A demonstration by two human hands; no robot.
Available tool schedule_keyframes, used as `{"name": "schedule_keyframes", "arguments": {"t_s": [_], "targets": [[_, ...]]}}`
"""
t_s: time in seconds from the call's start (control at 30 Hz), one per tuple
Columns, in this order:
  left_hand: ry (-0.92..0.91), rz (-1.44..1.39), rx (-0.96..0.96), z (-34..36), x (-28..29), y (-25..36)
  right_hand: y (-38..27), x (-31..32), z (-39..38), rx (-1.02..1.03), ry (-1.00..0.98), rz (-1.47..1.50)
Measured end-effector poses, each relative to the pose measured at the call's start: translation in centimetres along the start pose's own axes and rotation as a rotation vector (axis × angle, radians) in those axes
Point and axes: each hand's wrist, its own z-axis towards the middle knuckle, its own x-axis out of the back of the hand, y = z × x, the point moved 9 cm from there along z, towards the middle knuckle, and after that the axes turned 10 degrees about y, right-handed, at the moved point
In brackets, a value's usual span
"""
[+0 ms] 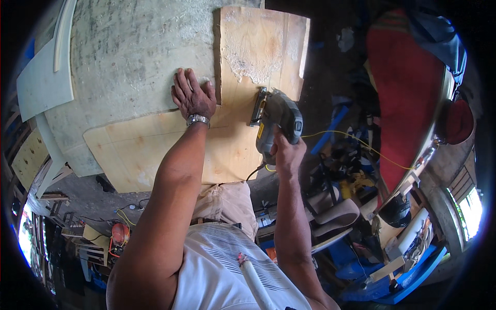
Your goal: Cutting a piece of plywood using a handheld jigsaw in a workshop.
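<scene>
My right hand [289,155] is closed round the handle of a grey and black jigsaw [283,114]. The saw's metal base sits at the right part of an L-shaped plywood sheet [155,147], just below a patch of sawdust [253,57]. Its blade is hidden. Fingers outstretched, my left hand [194,97] lies flat near the plywood's inner corner, over the edge where it meets a large worn grey board [129,57]. A metal watch [197,120] is on my left wrist. Thin pencil-like lines run across the plywood.
A yellow cord [361,142] stretches off to the right. Beyond it stands a long red panel [403,98]. A beige chair [333,212] and blue pieces [392,279] crowd the lower right. An orange tool [121,234] lies at lower left, near cables.
</scene>
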Motion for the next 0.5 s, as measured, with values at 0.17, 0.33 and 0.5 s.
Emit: {"name": "schedule_keyframes", "arguments": {"t_s": [0.17,0.33,0.5], "targets": [[-0.001,-0.003,-0.003,-0.01,-0.06,0.27,-0.18,0.16,0.07,0.001,0.009,0.006],[-0.006,-0.010,0.000,0.01,-0.07,0.14,0.54,0.04,0.48,0.001,-0.021,-0.004],[-0.006,-0.005,0.002,-0.02,0.01,0.20,0.44,0.11,0.57,0.001,-0.010,-0.006]]}}
